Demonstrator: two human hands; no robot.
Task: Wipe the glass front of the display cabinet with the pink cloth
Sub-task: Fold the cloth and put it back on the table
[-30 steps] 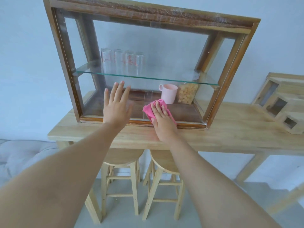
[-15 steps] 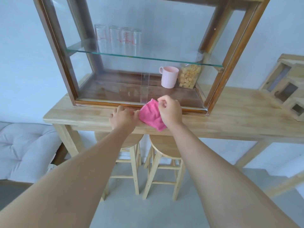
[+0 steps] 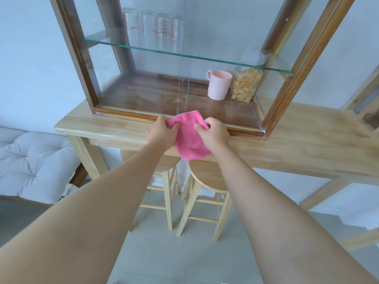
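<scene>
The wooden display cabinet (image 3: 274,111) with its glass front (image 3: 155,78) stands on a light wooden table (image 3: 297,144). The pink cloth (image 3: 189,138) hangs spread between both hands, just in front of the cabinet's bottom rail and off the glass. My left hand (image 3: 162,133) pinches the cloth's left upper edge. My right hand (image 3: 213,134) grips its right upper edge. The cloth's lower part droops over the table's front edge.
Inside the cabinet a glass shelf (image 3: 184,56) carries several clear measuring glasses (image 3: 152,29); a pink mug (image 3: 218,85) and a jar of pasta (image 3: 246,85) stand on the floor. Two wooden stools (image 3: 207,181) sit under the table. A white cushion (image 3: 34,160) lies left.
Both hands left the glass and came down to the cabinet's bottom edge. The left hand took hold of the cloth, which is now opened out between the two hands.
</scene>
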